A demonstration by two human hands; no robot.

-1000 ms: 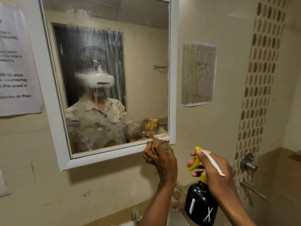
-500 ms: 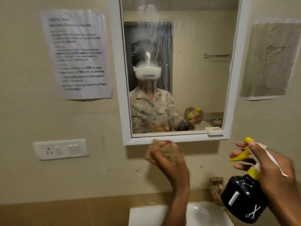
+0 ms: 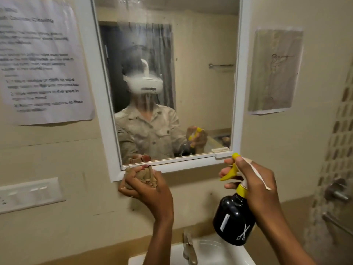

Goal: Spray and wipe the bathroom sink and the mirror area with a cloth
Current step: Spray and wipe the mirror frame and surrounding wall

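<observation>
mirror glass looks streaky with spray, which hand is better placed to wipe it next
Left. The left hand already grips the bunched cloth at the bottom edge of the mirror, just under the glass. The right hand is occupied holding the spray bottle and has no cloth.

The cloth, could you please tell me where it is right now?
In the head view the cloth is bunched in the left hand, against the lower left corner of the mirror frame, left of the spray bottle.
</observation>
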